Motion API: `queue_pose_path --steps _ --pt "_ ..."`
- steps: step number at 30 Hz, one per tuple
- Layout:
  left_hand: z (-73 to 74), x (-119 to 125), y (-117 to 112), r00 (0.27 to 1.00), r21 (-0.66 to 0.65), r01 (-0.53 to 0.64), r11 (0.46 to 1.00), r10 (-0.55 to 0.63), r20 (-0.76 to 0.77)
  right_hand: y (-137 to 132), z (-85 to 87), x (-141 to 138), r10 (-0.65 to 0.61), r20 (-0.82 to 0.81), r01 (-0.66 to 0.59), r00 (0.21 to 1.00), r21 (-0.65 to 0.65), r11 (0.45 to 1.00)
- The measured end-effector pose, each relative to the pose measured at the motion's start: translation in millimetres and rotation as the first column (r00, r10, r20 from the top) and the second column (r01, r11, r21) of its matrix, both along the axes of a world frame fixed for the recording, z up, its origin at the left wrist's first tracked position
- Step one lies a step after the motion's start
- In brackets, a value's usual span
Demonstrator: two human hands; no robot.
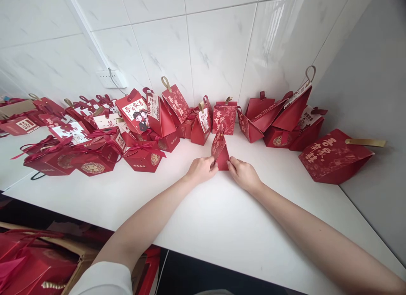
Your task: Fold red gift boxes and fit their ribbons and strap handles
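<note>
The left hand [203, 169] and right hand [245, 173] meet in front of the body on either side of a small red box [223, 155], both arms reaching forward over the white table [196, 219]. In the head view, the left forearm [152, 212] slants up and inward from a white sleeve [103, 278] at the lower left, while the right forearm [304, 231] runs in from the lower right corner, so the two make a wedge with the box at its tip. The table's front edge passes beneath both arms, and white tabletop shows between the forearms and out to each side of them. Beyond the fingers, room is tighter: a red box with a gold loop [225, 117] stands close behind the held one, near the tiled wall [218, 45]. To the left, a crowd of red gift boxes [95, 157] spreads along the table; to the right, more boxes [282, 117] lean together, and a larger red box [333, 157] sits well apart from the right hand, near the grey wall [371, 96]. Both hands are curled closed on the held box, the left gripping its left side and the right pinching its right side by the lower part (the fingertips are partly hidden). The box is upright with a peaked top; whether its base touches the table, I cannot tell.
</note>
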State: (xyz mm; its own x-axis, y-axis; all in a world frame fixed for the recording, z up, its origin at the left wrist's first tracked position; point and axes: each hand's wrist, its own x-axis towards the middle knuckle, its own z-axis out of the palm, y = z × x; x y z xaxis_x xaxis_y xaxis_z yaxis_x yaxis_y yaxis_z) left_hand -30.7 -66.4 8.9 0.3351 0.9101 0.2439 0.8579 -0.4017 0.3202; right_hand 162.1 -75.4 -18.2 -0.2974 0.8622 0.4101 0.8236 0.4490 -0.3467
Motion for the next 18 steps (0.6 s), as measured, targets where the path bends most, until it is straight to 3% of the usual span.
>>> queue_pose_path --steps 6,18 --pt "-1.3 3.9 -2.2 0.979 -0.038 -0.054 0.998 0.046 -0.198 0.8 -1.1 0.5 -0.050 0.149 0.057 0.988 -0.039 0.998" --pt "2.7 4.7 -3.3 0.967 0.011 -0.047 0.999 0.049 -0.249 -0.9 1.4 1.3 0.021 0.181 -0.009 0.983 -0.062 0.998"
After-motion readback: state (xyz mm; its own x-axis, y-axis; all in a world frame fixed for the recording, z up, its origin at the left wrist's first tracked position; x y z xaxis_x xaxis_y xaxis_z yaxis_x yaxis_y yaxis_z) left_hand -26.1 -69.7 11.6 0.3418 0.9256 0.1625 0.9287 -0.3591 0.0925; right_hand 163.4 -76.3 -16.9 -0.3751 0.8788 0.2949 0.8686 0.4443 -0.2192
